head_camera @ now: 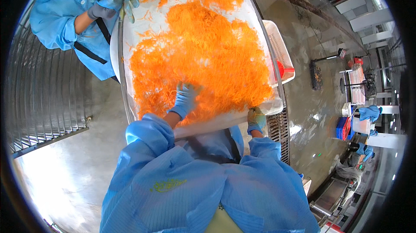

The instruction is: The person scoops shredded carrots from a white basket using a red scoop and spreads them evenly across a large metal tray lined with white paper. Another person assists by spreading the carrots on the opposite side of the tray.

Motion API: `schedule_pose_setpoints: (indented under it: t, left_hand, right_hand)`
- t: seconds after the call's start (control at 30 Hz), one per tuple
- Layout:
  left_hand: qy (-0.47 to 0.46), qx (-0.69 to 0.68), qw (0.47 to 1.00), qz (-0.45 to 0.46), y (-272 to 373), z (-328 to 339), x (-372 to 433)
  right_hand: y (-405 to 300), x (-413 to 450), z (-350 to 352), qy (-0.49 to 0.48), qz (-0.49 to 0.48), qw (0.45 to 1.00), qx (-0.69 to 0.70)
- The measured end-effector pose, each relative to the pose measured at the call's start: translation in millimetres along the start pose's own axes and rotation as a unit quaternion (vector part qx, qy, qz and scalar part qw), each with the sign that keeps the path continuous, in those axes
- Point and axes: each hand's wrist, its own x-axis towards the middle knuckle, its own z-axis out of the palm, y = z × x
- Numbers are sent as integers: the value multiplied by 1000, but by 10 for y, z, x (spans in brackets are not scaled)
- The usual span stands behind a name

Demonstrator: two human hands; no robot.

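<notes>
Shredded carrot (pixel 201 48), bright orange, covers most of a white liner (pixel 151 15) on a metal-framed rack (pixel 121 54) before me. It is heaped toward the middle, with white showing through in patches. My left hand (pixel 186 99), in a blue glove, presses into the near-left part of the shreds with its fingers apart. It is slightly blurred. At the near right corner, my right hand (pixel 256 119) wears a wet, shred-stained glove and is curled at the liner's edge. Its fingertips are partly hidden.
A gloved co-worker (pixel 94 15) stands at the far left corner, hands together by the rack's edge. A white basket (pixel 276 38) with a red scoop-like item (pixel 283 69) stands at the right. Ribbed metal racking (pixel 48 86) is on the left; a floor drain grate (pixel 279 132) runs right.
</notes>
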Motion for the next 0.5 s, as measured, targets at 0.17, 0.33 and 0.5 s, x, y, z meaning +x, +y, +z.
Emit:
schedule_pose_setpoints:
  t: [0.17,0.33,0.5]
  left_hand:
    - [-44,84,995,5,99,306,285]
    - [140,-171,971,-91,-18,-441,627]
    - [25,-249,961,-119,-197,-1003,999]
  right_hand:
    - [-83,3,-124,-22,20,1000,1]
    - [-113,-39,-147,-28,13,999,13]
    - [4,17,-12,-34,13,999,-8]
